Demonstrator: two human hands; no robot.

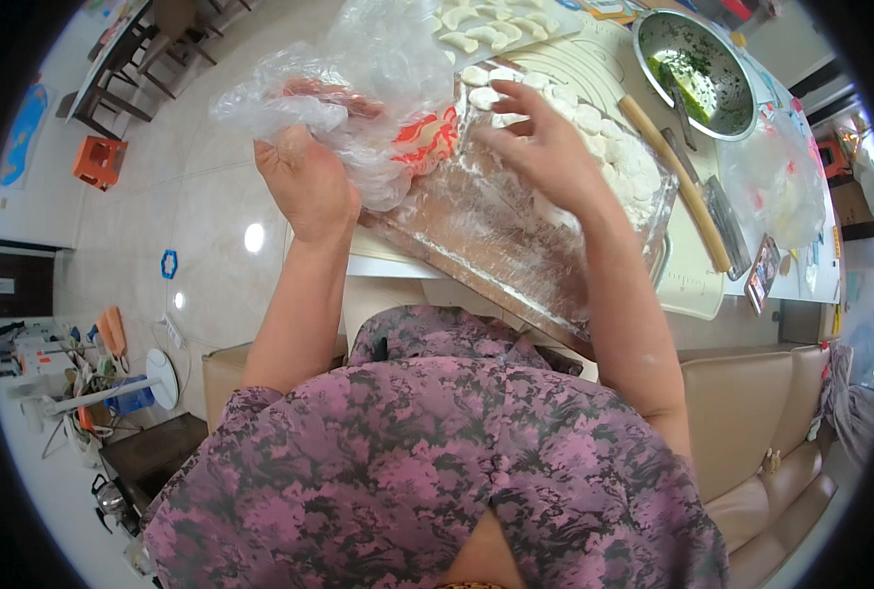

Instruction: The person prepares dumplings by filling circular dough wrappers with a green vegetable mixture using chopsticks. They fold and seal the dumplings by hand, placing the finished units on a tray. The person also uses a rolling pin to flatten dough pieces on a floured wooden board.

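My left hand grips a crinkled clear plastic bag with red printing, its fingers partly hidden by the film. Something pale shows through the printed part, but I cannot tell what. Over the floured wooden board, my right hand has its fingers spread and appears to hold nothing. Beneath and beside it lie several small floured dough pieces, crowded along the board's far and right side. Whether the right fingertips touch the dough is not plain.
Shaped dumplings rest on a tray at the back. To the right are a wooden rolling pin, a broad-bladed knife, a phone and a steel bowl with green remnants and a utensil. A sofa stands behind on the right.
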